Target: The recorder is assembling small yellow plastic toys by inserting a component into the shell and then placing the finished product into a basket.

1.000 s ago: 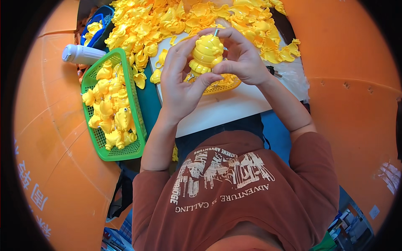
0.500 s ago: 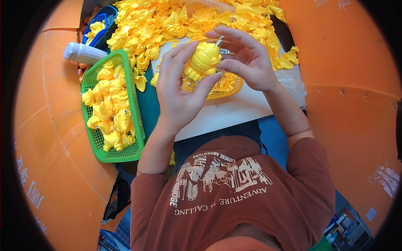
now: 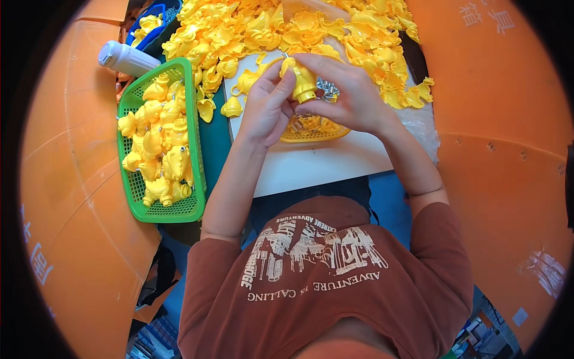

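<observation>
A glossy yellow plastic toy figure part (image 3: 304,82) is held up between my two hands, with a short metal pin sticking out of its upper side and a round neck at its lower end. My left hand (image 3: 272,106) grips it from the left, thumb against its side. Curled over its top and right side are the fingers of my right hand (image 3: 353,93), the thumb near the neck. Just beneath stands a yellow basket (image 3: 317,138), partly hidden by my hands, holding yellow bits and small shiny metal parts (image 3: 327,90).
Left of my arm, a green basket (image 3: 200,143) holds several yellow figure parts (image 3: 152,140). Behind it lie a white bottle (image 3: 128,58) and a blue container (image 3: 162,18). A heap of yellow plastic shells (image 3: 257,27) covers the far side. Orange panels (image 3: 490,179) flank the white board (image 3: 311,167).
The yellow figure part has been turned in my hands, so its round neck now points down toward me. My left hand has shifted its grip, and the view has moved slightly.
</observation>
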Demonstrator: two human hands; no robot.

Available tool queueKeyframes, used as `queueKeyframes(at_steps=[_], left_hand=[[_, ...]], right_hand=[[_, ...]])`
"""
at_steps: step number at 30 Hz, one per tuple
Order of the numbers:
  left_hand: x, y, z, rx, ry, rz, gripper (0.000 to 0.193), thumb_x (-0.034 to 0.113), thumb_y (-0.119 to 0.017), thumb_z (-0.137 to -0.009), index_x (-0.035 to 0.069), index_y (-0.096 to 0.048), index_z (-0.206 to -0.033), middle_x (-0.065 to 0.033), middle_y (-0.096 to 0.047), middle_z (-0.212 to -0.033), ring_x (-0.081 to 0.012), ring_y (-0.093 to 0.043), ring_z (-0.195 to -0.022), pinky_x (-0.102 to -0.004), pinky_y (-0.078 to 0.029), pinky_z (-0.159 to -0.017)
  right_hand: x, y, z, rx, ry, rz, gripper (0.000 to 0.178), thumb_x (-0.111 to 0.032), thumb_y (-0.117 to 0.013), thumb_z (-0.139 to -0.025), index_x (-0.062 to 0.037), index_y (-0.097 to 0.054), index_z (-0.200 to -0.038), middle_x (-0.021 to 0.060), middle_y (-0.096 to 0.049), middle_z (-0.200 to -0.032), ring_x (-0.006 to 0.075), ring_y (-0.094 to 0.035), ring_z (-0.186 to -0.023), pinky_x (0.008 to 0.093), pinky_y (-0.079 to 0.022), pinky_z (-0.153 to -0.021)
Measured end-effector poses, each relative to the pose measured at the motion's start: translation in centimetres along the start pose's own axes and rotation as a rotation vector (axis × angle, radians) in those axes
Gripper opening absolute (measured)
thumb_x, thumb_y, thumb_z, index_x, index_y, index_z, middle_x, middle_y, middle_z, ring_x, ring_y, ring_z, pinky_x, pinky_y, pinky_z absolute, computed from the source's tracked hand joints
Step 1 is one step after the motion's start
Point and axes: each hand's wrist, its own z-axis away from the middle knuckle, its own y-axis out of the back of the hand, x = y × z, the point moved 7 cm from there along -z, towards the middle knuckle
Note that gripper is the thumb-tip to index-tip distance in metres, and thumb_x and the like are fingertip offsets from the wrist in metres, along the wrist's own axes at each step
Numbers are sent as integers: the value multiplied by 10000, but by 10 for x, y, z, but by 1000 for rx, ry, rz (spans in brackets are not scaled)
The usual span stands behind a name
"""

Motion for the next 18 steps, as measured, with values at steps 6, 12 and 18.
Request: queueKeyframes(at_steps=[6,12,18], left_hand=[[3,15,-29,22,-56,96,322,253,-460,-936,15,-439,-1151,-119,-569,-1031,-235,-613,-897,-334,-541,-719],[11,20,-62,97,-138,233,252,224,-450,-942,52,-451,-1126,-82,-569,-963,-180,-597,-856,-317,-530,-693],[25,44,-84,28,-249,66,311,276,-475,-934,32,-468,-1126,-49,-567,-944,-104,-567,-816,-237,-494,-678]], right_hand=[[11,-5,-23,-48,-154,-85,634,-117,-731,-673,-40,-475,-1248,191,-570,-1129,286,-610,-920,303,-501,-763],[26,-8,-50,-8,-161,139,575,-45,-618,-677,10,-461,-1228,227,-547,-1143,324,-614,-913,321,-515,-738],[23,-17,-74,80,4,343,562,-91,-610,-636,23,-476,-1170,200,-519,-1185,329,-586,-960,370,-518,-777]])
